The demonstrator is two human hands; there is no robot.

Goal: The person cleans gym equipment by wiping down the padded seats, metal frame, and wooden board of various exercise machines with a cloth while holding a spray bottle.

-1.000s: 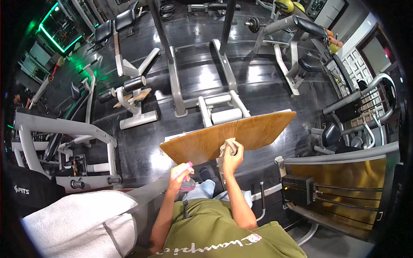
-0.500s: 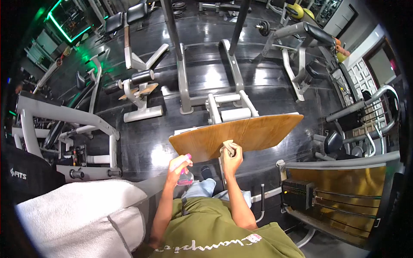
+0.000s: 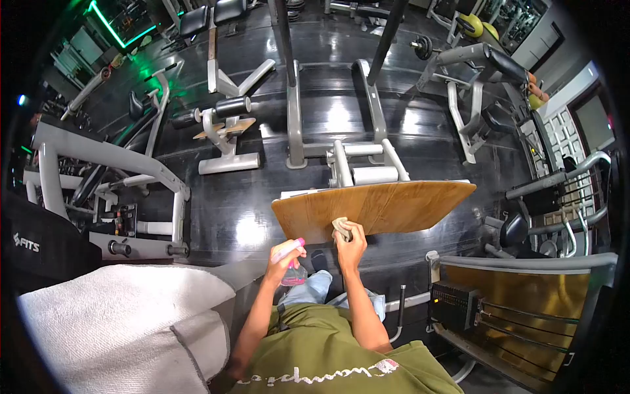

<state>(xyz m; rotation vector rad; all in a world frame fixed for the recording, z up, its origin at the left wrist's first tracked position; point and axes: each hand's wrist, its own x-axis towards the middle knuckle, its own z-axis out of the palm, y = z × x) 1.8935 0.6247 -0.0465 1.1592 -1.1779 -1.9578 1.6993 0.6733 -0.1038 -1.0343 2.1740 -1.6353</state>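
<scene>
My left hand (image 3: 279, 264) is wrapped around a spray bottle (image 3: 293, 276) with a pink nozzle and a clear body holding pink at its base. It hangs just short of the wooden board's near edge. In my right hand (image 3: 351, 246) is a bunched, pale beige cloth (image 3: 340, 228), pressed against or very close to the lower middle of the wooden board (image 3: 387, 207). The board is brown, tilted, and fixed to a grey metal machine frame (image 3: 375, 175). My palm and part of the cloth are hidden behind the fingers.
A white towel (image 3: 125, 315) drapes over something at my left, beside a grey machine frame (image 3: 105, 154). On my right stands a machine with a gold panel (image 3: 525, 295). Ahead, a padded roller machine (image 3: 226, 134) and uprights rise from the black floor (image 3: 249, 226).
My view has shifted slightly, so the surroundings sit further right. The cloth in my right hand has moved left along the board. Both hands keep their hold.
</scene>
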